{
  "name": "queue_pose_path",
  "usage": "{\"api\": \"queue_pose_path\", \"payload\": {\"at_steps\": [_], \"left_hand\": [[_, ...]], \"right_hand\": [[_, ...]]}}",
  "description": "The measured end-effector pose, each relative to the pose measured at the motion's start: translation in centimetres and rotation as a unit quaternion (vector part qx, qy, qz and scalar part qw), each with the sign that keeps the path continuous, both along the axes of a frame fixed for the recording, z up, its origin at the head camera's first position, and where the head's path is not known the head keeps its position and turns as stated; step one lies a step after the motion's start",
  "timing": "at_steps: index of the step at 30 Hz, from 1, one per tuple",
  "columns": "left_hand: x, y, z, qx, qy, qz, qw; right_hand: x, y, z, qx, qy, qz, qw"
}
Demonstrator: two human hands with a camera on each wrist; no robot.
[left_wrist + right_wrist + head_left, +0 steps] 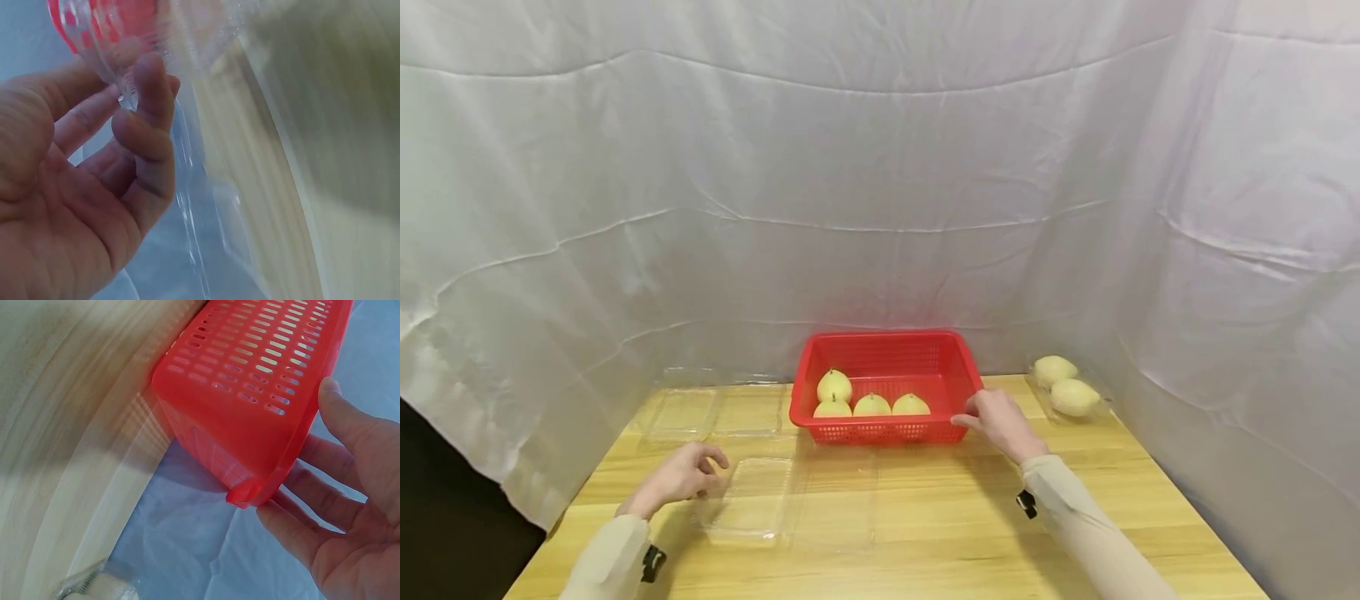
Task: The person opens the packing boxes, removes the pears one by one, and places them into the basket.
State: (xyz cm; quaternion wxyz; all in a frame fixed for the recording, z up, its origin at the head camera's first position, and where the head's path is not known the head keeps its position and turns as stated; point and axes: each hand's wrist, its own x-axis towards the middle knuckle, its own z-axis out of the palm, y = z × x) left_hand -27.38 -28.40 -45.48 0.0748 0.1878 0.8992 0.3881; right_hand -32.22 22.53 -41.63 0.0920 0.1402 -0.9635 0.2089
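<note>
In the head view, my left hand (681, 477) is at the left side of an opened clear plastic clamshell box (760, 500) on the table. The left wrist view shows thumb and fingers pinching the edge of its thin clear plastic (187, 206). My right hand (1000, 421) grips the front right corner of a red plastic basket (883, 431). In the right wrist view, its thumb lies on the basket's rim (312, 415) and the other fingers curl at the corner. Several yellow pears (872, 406) sit in the basket's front left part.
Another opened clear box (748, 412) lies at the back left. At the back right, two pale yellow fruits (1073, 397) rest in clear packaging. Pale curtains (880, 167) hang behind and beside the wooden table (970, 533).
</note>
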Motion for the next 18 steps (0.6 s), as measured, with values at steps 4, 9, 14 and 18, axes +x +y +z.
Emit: {"api": "queue_pose_path", "payload": {"at_steps": [4,9,14,18], "left_hand": [[0.6,-2.1,0.4,-0.015,0.010,0.023,0.9996],[1.2,-4.0,1.1,-0.061,0.028,0.097,0.9930],[1.7,-5.6,1.7,-0.151,0.043,0.173,0.9723],[2.1,-6.9,2.0,-0.205,0.045,0.221,0.9524]], "right_hand": [[-0.1,-0.1,-0.1,-0.002,0.004,0.001,1.000],[-0.1,0.0,-0.2,-0.006,-0.003,-0.003,1.000],[-0.1,0.1,-0.1,-0.001,-0.004,-0.005,1.000],[-0.2,-0.1,-0.2,-0.005,-0.005,-0.003,1.000]]}}
